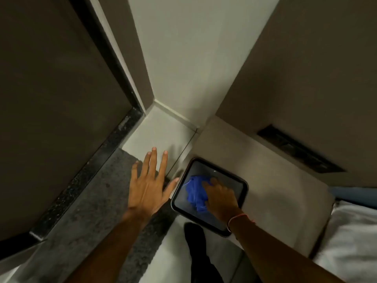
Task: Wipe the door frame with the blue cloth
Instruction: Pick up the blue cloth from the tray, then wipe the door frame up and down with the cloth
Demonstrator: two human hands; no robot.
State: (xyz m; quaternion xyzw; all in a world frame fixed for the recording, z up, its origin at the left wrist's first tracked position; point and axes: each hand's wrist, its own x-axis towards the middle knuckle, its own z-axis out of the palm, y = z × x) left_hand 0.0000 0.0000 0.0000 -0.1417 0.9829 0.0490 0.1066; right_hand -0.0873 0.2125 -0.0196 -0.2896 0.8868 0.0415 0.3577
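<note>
The crumpled blue cloth [195, 192] lies inside a dark square tray [242, 183] on the floor, right of centre. My right hand [221, 198] reaches down into the tray with its fingers closed on the cloth. My left hand [150, 183] hovers to the left of the tray, fingers spread, holding nothing. The door frame [111, 54], a black strip with a pale trim beside it, runs down the left side next to the brown door [53, 94] and meets a dark stone threshold [85, 172].
A grey doormat [98, 211] lies under my left arm. Pale floor tiles [161, 127] fill the corner between the white wall and a beige panel with a dark slot [299, 149]. White bedding [350, 237] sits at the right edge. My dark-trousered leg [199, 246] stands below the tray.
</note>
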